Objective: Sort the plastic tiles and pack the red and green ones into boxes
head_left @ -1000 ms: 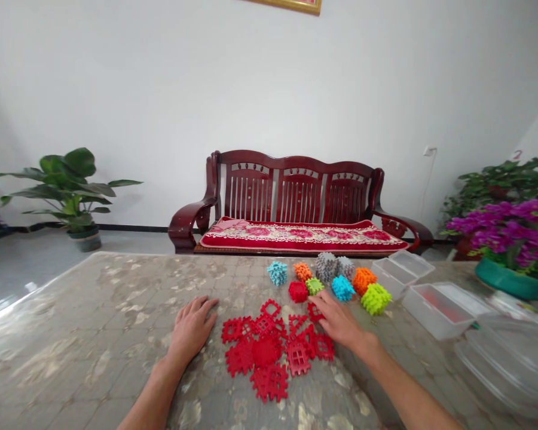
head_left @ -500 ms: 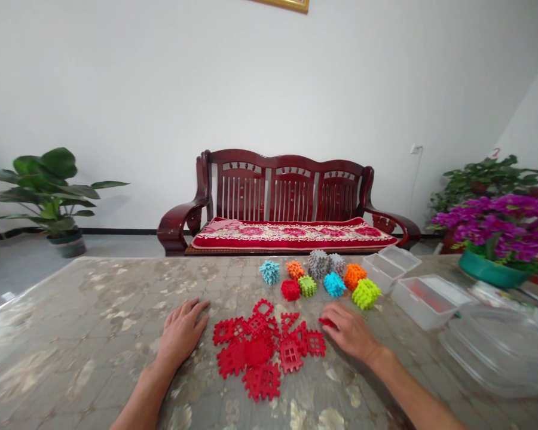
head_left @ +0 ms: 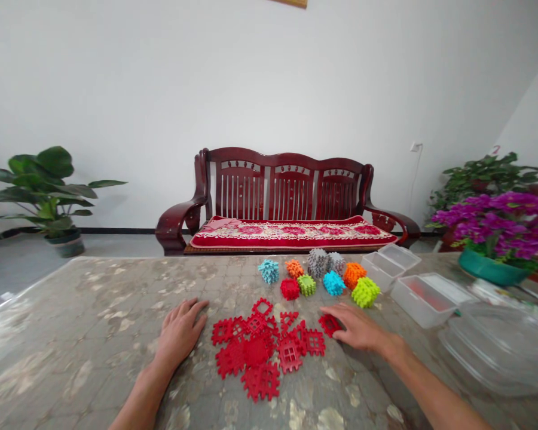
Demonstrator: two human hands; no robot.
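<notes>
My left hand (head_left: 182, 327) lies palm down on the table, fingers stretched out, to the left of a loose pile of red interlocking toy panels (head_left: 255, 352). The panels are flat with notched edges, and several have window cut-outs. My right hand (head_left: 354, 325) is at the pile's right side, with thumb and forefinger apart around one red notched panel (head_left: 329, 325). That panel seems to lie on the table; whether the fingertips touch it is hard to tell. Just behind the pile sits a red cube (head_left: 290, 289) of similar panels.
Behind the red panels stand assembled notched blocks, among them a lime one (head_left: 366, 292), an orange one (head_left: 354, 275) and a grey one (head_left: 317, 263). Clear plastic boxes (head_left: 424, 304) and lids (head_left: 497, 352) are on the right, near a flower pot (head_left: 493, 267). A wooden bench (head_left: 291, 185) stands beyond.
My right hand has shifted slightly right and its fingers have spread, uncovering the red panel that was mostly hidden under it. My left hand stays in place.
</notes>
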